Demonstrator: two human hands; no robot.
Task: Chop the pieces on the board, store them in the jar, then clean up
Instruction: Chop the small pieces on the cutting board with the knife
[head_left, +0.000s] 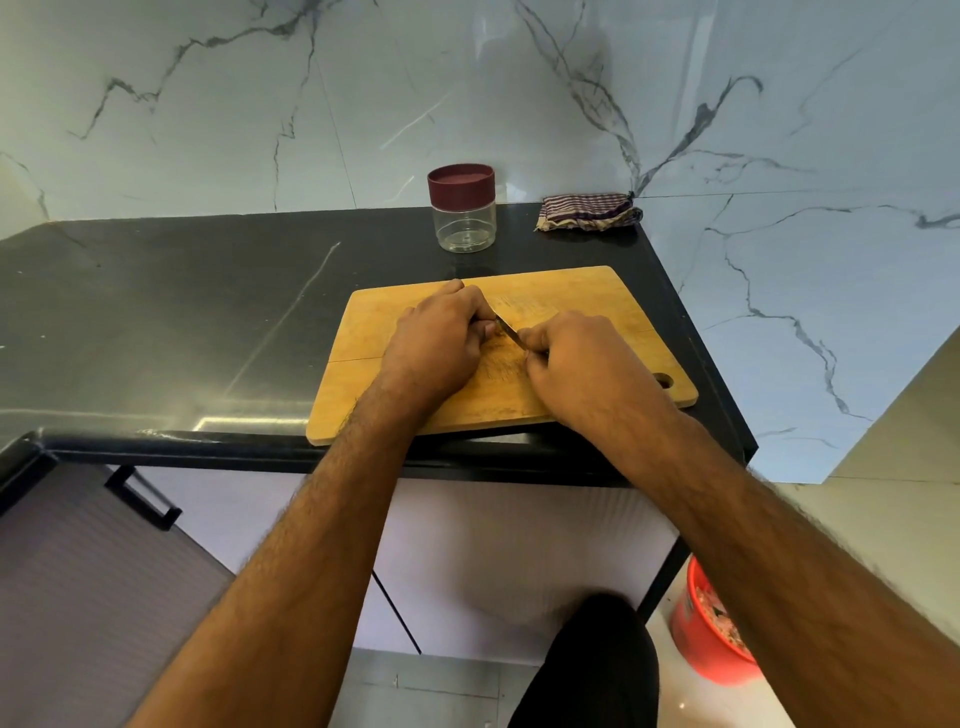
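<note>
White marble-veined wall (519, 93) behind and right of a glossy black counter (156, 312). Pale cabinet front (493, 561) beneath, grey drawer (78, 597) lower left. Orange bucket (701, 639) on light floor (680, 701), right.

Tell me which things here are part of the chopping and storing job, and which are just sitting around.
Part of the job:
cutting board
knife, between left hand and right hand
jar, lid on
striped cloth, likely for cleanup

Just lying about:
red bucket on the floor

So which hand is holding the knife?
The right hand holds it: its fingers curl round the handle end of the knife. The left hand only rests beside the blade on the cutting board.
</note>
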